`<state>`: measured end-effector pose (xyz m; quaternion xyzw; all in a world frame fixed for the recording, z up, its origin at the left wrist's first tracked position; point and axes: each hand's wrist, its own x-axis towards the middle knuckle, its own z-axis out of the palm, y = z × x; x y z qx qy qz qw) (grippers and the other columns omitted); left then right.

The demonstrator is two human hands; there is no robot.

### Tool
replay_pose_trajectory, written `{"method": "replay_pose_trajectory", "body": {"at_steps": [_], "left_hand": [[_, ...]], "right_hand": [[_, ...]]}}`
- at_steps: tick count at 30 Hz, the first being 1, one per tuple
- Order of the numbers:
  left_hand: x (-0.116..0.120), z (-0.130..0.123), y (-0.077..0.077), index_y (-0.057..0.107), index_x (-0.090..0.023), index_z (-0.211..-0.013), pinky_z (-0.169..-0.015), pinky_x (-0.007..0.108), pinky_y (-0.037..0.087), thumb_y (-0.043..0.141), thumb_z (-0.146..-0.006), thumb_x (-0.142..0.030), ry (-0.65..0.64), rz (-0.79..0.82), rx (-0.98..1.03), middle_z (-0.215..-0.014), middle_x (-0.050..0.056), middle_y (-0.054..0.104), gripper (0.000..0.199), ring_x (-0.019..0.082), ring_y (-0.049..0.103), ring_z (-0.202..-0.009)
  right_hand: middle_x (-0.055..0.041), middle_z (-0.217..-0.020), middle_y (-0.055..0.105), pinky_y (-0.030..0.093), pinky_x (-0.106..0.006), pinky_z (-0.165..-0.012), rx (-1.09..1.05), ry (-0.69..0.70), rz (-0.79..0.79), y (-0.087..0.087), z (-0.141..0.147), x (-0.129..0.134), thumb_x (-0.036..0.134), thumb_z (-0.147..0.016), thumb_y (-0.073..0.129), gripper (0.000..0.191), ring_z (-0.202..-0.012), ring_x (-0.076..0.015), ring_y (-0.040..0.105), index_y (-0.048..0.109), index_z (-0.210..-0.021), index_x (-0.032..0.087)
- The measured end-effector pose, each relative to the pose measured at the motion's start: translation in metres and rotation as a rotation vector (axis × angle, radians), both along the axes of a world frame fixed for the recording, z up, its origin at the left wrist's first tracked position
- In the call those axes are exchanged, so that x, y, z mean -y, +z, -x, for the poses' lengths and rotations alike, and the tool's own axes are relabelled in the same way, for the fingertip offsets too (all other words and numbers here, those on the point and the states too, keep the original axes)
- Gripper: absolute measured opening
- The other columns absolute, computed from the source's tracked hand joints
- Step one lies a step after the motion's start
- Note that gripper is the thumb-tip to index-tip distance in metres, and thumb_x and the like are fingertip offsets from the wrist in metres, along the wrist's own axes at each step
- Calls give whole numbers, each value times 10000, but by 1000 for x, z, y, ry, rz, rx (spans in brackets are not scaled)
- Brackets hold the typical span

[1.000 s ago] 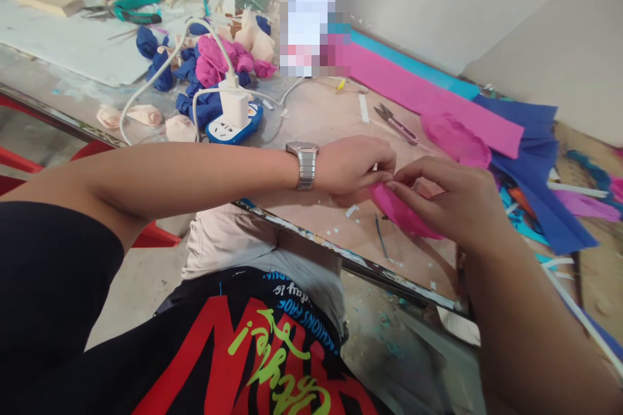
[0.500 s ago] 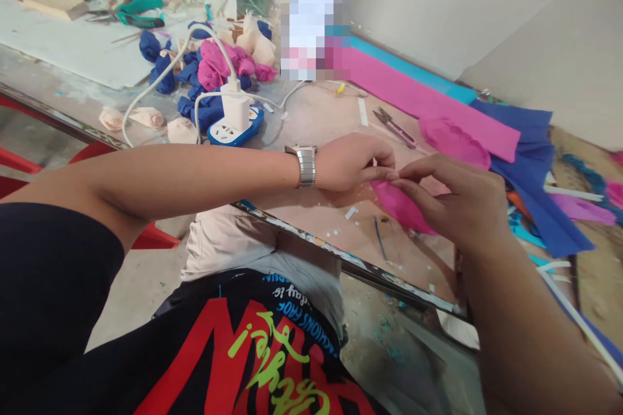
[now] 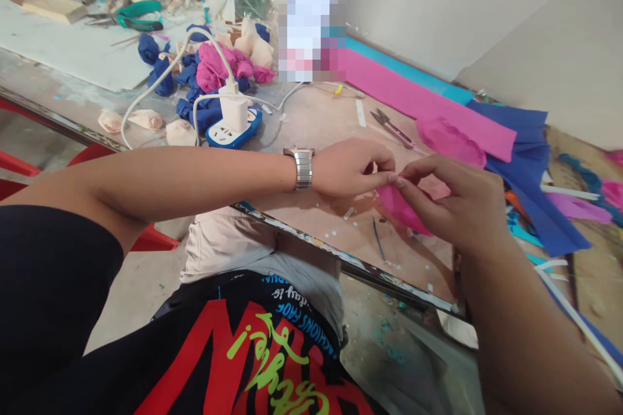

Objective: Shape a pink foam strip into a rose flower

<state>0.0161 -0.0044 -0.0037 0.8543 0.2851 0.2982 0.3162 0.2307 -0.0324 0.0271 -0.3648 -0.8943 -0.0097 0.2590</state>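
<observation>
A strip of bright pink crepe paper (image 3: 402,209) hangs from my fingertips over the near part of the table. My left hand (image 3: 354,166), wearing a metal-banded watch (image 3: 304,168), pinches its upper edge between thumb and forefinger. Right beside it, my right hand (image 3: 455,201) pinches the same edge, the two sets of fingertips touching. My right fingers cover part of the paper. Just beyond the hands lie thread snips (image 3: 392,128) and another crinkled pink crepe piece (image 3: 450,141).
Pink (image 3: 428,100) and blue (image 3: 523,162) crepe sheets lie along the right. A blue-white power strip (image 3: 233,133) with a plugged-in charger and looping cable stands left of centre, among rolled paper flowers (image 3: 214,65). Green-handled pliers (image 3: 139,15) rest at the back left.
My hands keep their pinch on the pink crepe paper, with only a tiny shift of the fingertips. The whole view has slid slightly.
</observation>
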Motion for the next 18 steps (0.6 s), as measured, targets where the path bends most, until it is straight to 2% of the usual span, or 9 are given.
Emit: {"method": "replay_pose_trajectory", "body": {"at_steps": [5,11,18], "left_hand": [[0,0,0,641,-145,-871,-713,275,423,522,-933,-303,7,0,29,-859,42,688,207,131,579,-755],[0,0,0,627,-147,-877,-735,285,410,493,-927,-233,17,-20,27,-871,38,674,167,138,561,-780],[0,-1,0,602,-154,-867,-744,295,385,425,-964,-237,19,-14,-27,-837,32,642,219,147,524,-769]], "right_hand": [[-11,-783,715,471,-291,-623,-6,-24,24,1,0,1,279,-881,685,56,-682,-174,657,643,-855,253],[-7,-737,705,456,-259,-598,-12,-19,-17,1,0,0,267,-864,698,78,-652,-152,651,638,-837,224],[-13,-758,712,474,-261,-615,-17,-31,14,-1,-1,0,294,-871,688,85,-663,-155,656,640,-849,227]]}}
